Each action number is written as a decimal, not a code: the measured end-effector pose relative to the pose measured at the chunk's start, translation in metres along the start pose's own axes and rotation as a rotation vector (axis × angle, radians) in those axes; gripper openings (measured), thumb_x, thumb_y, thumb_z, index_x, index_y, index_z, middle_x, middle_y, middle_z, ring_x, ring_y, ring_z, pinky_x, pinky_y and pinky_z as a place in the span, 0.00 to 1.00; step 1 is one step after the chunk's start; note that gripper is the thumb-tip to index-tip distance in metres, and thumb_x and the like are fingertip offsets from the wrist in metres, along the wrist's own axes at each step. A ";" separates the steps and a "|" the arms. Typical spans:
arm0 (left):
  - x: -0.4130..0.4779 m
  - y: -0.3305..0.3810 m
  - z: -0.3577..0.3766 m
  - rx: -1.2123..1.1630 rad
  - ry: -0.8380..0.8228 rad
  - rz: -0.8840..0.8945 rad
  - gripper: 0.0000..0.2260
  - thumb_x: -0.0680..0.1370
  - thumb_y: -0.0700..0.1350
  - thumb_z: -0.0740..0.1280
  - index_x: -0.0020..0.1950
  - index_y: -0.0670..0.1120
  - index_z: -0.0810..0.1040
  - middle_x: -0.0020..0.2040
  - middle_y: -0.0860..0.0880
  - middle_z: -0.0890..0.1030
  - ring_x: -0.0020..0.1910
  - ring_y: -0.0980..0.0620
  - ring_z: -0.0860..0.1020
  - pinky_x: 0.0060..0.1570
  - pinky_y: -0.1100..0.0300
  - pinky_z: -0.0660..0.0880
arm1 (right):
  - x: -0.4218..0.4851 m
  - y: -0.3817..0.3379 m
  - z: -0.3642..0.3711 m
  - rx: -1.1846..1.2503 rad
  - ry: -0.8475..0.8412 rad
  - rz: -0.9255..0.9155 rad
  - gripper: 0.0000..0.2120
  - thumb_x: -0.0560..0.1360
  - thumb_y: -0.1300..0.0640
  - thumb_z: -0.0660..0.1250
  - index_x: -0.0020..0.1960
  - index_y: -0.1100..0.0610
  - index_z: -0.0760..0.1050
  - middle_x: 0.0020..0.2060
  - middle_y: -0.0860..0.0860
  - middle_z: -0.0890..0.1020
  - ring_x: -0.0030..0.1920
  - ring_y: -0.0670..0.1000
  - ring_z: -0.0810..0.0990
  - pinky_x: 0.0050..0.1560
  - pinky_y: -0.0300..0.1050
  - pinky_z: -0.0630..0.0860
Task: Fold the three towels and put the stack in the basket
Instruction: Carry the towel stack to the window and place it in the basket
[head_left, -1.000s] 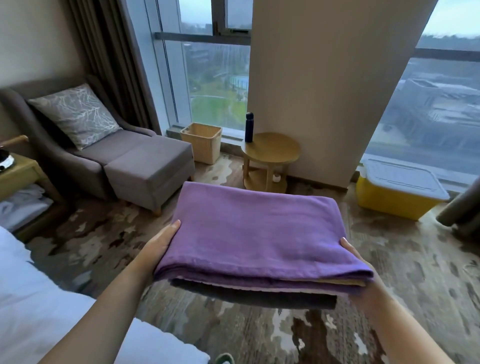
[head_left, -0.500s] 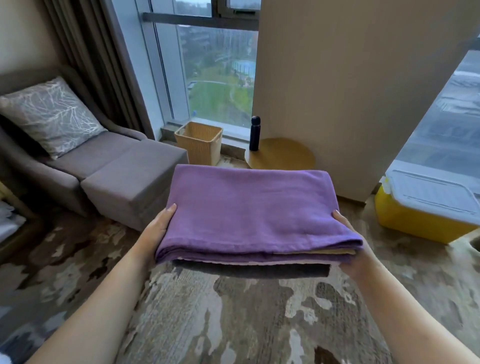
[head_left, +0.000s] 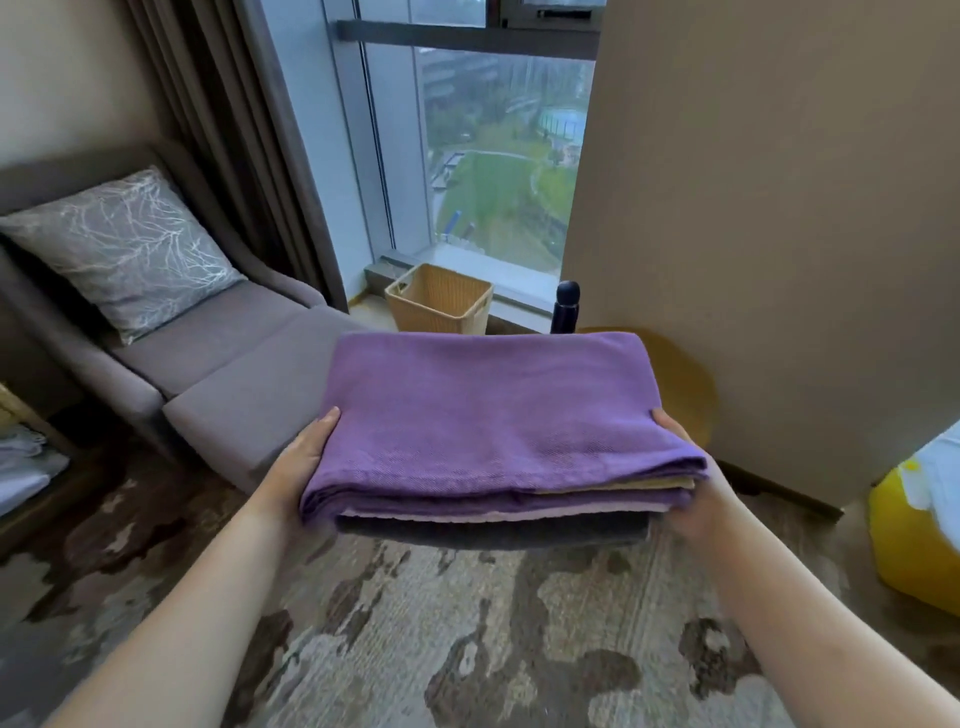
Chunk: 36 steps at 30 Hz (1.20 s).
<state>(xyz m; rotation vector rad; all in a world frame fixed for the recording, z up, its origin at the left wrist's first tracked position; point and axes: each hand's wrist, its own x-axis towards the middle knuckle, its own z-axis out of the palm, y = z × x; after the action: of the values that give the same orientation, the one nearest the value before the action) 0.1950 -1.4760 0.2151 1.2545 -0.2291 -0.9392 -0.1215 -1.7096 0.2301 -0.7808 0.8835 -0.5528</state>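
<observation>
I carry a folded stack of towels in front of me, above the carpet. A purple towel lies on top, a tan one shows as a thin edge in the middle, and a dark grey one is at the bottom. My left hand grips the stack's left side, thumb on top and fingers underneath. My right hand grips the right side the same way. The woven basket stands on the floor by the window, just beyond the far edge of the stack.
A grey armchair with footstool and a patterned pillow sits left of the basket. A dark bottle stands on a round wooden table to the right. A yellow lidded box is at the far right.
I have walked toward the window with the stack held in both hands. The basket, chair and round table are now much closer; the bed has left the view.
</observation>
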 end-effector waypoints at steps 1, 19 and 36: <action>0.016 0.008 0.001 0.001 0.007 0.002 0.16 0.79 0.52 0.63 0.60 0.44 0.79 0.57 0.46 0.82 0.56 0.50 0.81 0.56 0.55 0.76 | 0.017 -0.007 0.008 -0.007 -0.004 0.000 0.22 0.72 0.42 0.68 0.60 0.55 0.79 0.56 0.55 0.83 0.54 0.56 0.82 0.48 0.48 0.78; 0.365 0.154 -0.066 0.172 -0.097 0.001 0.10 0.80 0.49 0.61 0.60 0.52 0.76 0.54 0.54 0.84 0.53 0.56 0.81 0.43 0.67 0.78 | 0.311 -0.051 0.183 0.128 -0.073 0.104 0.19 0.74 0.46 0.67 0.60 0.55 0.80 0.59 0.57 0.81 0.60 0.59 0.79 0.62 0.56 0.73; 0.729 0.231 -0.007 0.300 0.017 0.035 0.16 0.81 0.48 0.61 0.69 0.49 0.71 0.63 0.50 0.78 0.62 0.51 0.77 0.67 0.52 0.69 | 0.679 -0.196 0.262 0.029 -0.087 0.098 0.16 0.72 0.48 0.65 0.47 0.58 0.85 0.47 0.57 0.85 0.46 0.57 0.85 0.38 0.49 0.81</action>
<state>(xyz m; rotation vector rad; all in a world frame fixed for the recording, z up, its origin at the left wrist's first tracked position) 0.7635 -1.9859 0.1739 1.5279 -0.3880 -0.8858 0.4367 -2.2132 0.1721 -0.7260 0.8276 -0.4409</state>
